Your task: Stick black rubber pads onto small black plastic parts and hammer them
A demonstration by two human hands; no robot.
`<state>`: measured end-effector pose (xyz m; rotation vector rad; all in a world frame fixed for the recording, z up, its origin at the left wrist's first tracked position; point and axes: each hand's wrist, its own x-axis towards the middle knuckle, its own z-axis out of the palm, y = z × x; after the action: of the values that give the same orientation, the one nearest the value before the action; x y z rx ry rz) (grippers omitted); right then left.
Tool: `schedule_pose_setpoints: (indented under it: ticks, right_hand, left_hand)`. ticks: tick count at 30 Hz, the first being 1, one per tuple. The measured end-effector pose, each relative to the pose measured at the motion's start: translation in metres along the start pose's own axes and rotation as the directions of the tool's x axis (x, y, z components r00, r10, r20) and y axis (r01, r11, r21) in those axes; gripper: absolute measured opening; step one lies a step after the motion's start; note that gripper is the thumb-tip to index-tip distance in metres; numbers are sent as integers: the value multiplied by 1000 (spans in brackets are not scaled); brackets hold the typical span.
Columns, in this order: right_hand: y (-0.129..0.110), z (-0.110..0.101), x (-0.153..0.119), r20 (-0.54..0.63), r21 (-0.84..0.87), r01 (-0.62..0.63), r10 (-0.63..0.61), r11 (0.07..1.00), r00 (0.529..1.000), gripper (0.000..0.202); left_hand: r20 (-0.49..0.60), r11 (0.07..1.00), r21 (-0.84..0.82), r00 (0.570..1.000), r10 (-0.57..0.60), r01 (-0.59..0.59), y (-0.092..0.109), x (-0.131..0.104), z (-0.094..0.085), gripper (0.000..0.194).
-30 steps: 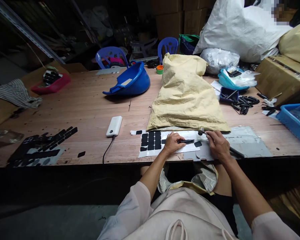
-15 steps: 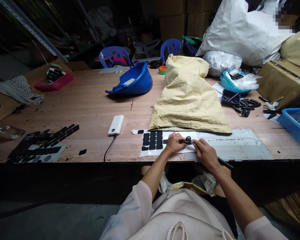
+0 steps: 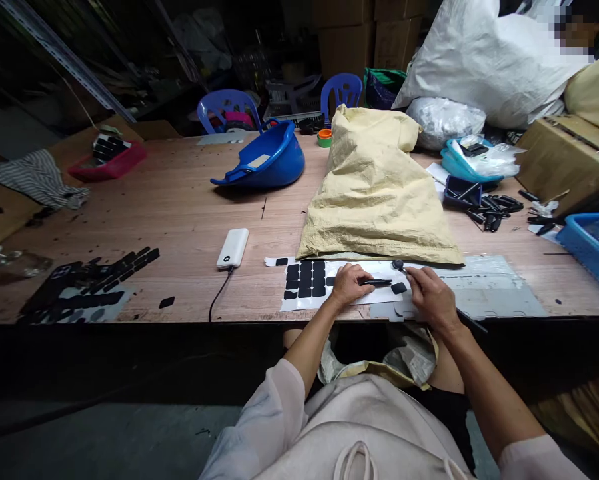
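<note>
My left hand (image 3: 350,285) is closed on a slim black pen-like piece (image 3: 378,283), which sticks out to the right over a white sheet (image 3: 296,305). Rows of black rounded patches (image 3: 305,280) lie on the sheet, left of that hand. My right hand (image 3: 433,297) grips a tool with a round black head (image 3: 398,265) on a short metal neck. Its dark handle (image 3: 472,321) shows past the palm; the exact kind of tool is unclear. A single black patch (image 3: 399,288) lies between my hands, just below the tool's head.
A large yellow sack (image 3: 379,193) lies right behind the sheet. A white power bank (image 3: 232,248) with a cable sits to the left, near a blue basin (image 3: 274,160). Loose black parts (image 3: 494,210) and a blue basket (image 3: 592,247) are at the right. A person is at the far right.
My right hand has moved right with the tool, whose head has come away from my left hand. The slim black piece and the single patch now show plainly. My left hand stays put.
</note>
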<state>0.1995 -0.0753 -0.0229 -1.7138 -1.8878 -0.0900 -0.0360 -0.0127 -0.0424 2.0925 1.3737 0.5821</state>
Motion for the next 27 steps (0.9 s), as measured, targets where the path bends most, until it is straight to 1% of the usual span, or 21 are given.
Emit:
schedule_pose_setpoints:
  ticks: [3, 6, 9, 12, 16, 19, 21, 24, 27]
  right_hand:
    - [28, -2, 11, 3, -64, 9, -9, 998, 1000, 34]
    - [54, 2, 17, 35, -127, 96, -92, 987, 995, 34]
    - [67, 9, 15, 35, -174, 163, -159, 971, 987, 33]
    - [67, 15, 11, 19, -189, 164, -163, 968, 986, 32]
    - [63, 17, 10, 24, -165, 144, -142, 976, 990, 30]
    - [61, 16, 10, 40, -154, 120, -115, 981, 993, 28]
    - [61, 16, 11, 48, -150, 101, -95, 983, 994, 26]
    - [59, 16, 11, 57, -148, 87, -80, 985, 995, 26]
    - [58, 16, 10, 52, -151, 87, -80, 985, 995, 27]
  left_hand:
    - [13, 1000, 24, 1000, -10, 10, 3, -1, -2, 20]
    - [21, 999, 36, 1000, -6, 5, 6, -2, -4, 20]
    - [27, 999, 43, 1000, 0, -1, 6, -2, -5, 22]
    - [28, 999, 50, 1000, 4, -5, 5, -2, -4, 23]
    - [21, 997, 70, 1000, 9, -11, 2, -1, -1, 24]
    - [19, 996, 82, 1000, 14, -16, 1, -1, -1, 22]
    - [6, 996, 80, 999, 40, -41, 3, -5, -2, 19]
    - [-19, 986, 45, 987, 163, -162, 9, -24, -2, 18]
    - [18, 952, -74, 954, 300, -298, 18, -61, 5, 22]
